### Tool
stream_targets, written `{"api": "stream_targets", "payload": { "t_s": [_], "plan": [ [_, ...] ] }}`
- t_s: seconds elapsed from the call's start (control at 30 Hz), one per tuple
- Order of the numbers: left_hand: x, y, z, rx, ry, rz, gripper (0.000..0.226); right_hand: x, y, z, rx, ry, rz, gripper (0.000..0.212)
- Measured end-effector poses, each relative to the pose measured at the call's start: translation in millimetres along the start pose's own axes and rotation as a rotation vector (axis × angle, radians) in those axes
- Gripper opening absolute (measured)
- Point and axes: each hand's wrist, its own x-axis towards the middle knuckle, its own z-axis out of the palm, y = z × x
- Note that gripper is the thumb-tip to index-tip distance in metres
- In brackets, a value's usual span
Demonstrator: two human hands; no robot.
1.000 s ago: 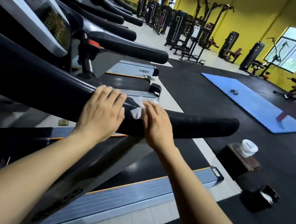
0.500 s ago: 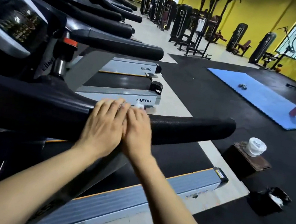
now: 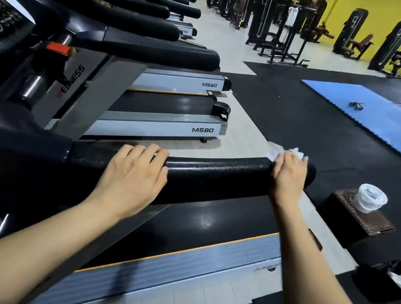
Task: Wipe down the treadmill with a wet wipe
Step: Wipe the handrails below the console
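Handrail (image 3: 216, 175) between hands bare; tub (image 3: 369, 198) beyond its end.

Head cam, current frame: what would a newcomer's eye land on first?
The two bare forearms reaching to the black padded handrail across the middle: the left hand rests flat on it, and the right hand presses a white wet wipe near its free end. Next, the blue floor mat at upper right, against the yellow walls. On the floor at right, a white tub stands on a dark box.

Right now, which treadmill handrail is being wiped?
The nearest handrail: both hands rest on it, the right hand pressing the wet wipe near its end.
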Motion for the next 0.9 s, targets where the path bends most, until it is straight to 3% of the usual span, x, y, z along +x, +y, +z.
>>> {"api": "stream_targets", "payload": {
  "t_s": [0.07, 0.2, 0.3, 0.4, 0.5, 0.57, 0.63, 0.7, 0.83, 0.9],
  "plan": [
    [11, 19, 6, 0.004, -0.002, 0.02, 0.038, -6, -21, 2, 0.045, 0.04, 0.004, 0.03],
    [40, 68, 18, -0.048, 0.003, 0.043, 0.038, -59, -97, -14, 0.387, -0.074, -0.312, 0.033],
    [55, 87, 27, -0.061, -0.009, 0.049, 0.039, -44, -67, -12, 0.414, -0.039, -0.46, 0.025],
    [55, 89, 36, -0.002, 0.031, 0.047, 0.04, -3, 23, 1, 0.354, 0.017, -0.185, 0.016],
    [53, 90, 44, 0.042, 0.064, 0.042, 0.039, 23, 73, 10, 0.476, 0.003, 0.289, 0.04],
    [54, 92, 45, 0.052, 0.067, 0.029, 0.039, 28, 68, 18, 0.528, 0.039, 0.447, 0.051],
    [55, 94, 46, 0.069, 0.08, 0.023, 0.039, 17, 47, 24, 0.517, 0.159, 0.417, 0.047],
    [55, 95, 47, 0.079, 0.089, 0.021, 0.04, -14, 16, 29, 0.504, 0.264, 0.25, 0.04],
    [54, 96, 48, 0.102, 0.133, 0.039, 0.042, -67, -12, 26, 0.615, 0.126, -0.044, 0.045],
    [54, 97, 47, 0.095, 0.163, 0.043, 0.042, -62, 11, 35, 0.665, 0.154, 0.018, 0.046]
  ]
}}
